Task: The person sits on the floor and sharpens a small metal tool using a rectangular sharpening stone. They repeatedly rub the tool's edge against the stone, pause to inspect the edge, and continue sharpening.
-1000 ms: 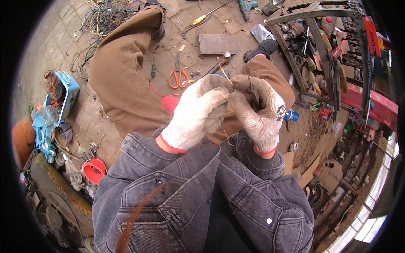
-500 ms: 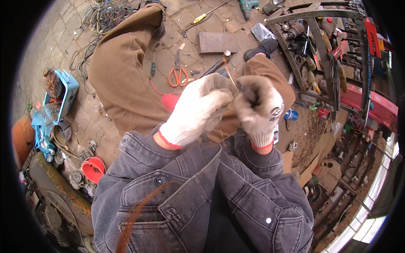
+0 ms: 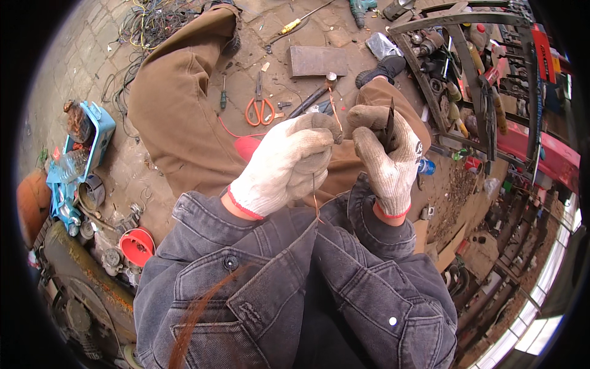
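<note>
My left hand point(image 3: 287, 161), in a white knitted glove with a red cuff, pinches a thin copper wire point(image 3: 335, 107). One end of the wire stands up above the fingertips; the other hangs below the palm, over my jacket. Just right of it, my right hand point(image 3: 387, 157), gloved alike, is closed round a dark, narrow knife-like blade point(image 3: 390, 125). The blade points up past the curled fingers, and its lower part is hidden in the glove. A small gap separates the right fingers from the wire.
Orange-handled scissors point(image 3: 259, 111), a screwdriver point(image 3: 223, 95), a hammer point(image 3: 316, 95) and a flat metal plate point(image 3: 318, 62) lie on the paving ahead. Tangled wires point(image 3: 153, 24) are at far left. A metal rack point(image 3: 470, 80) crowded with parts stands at right; a red bowl point(image 3: 136, 246) at left.
My right hand has drawn away to the right from the left hand, bringing the dark blade into clearer view. More of the copper wire now shows above and below my left hand.
</note>
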Action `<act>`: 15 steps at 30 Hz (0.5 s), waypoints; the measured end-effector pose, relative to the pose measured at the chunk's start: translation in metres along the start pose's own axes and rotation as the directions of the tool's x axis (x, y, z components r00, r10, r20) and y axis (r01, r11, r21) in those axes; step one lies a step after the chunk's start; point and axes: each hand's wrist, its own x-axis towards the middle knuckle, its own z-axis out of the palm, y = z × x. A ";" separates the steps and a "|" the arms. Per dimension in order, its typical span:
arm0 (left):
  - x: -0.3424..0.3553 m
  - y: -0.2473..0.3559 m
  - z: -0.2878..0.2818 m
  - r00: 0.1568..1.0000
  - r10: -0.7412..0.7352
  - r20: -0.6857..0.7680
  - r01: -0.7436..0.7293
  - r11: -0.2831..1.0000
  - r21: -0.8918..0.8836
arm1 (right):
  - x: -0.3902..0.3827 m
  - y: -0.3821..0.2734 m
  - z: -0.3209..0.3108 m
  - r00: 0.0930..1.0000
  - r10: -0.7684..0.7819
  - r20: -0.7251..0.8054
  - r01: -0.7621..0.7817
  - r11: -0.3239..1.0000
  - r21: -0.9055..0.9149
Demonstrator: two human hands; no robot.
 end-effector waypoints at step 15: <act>0.002 0.003 0.005 0.983 0.178 -0.040 -0.135 0.859 0.494 | 0.004 -0.004 0.010 0.977 0.207 0.057 -0.215 0.954 0.211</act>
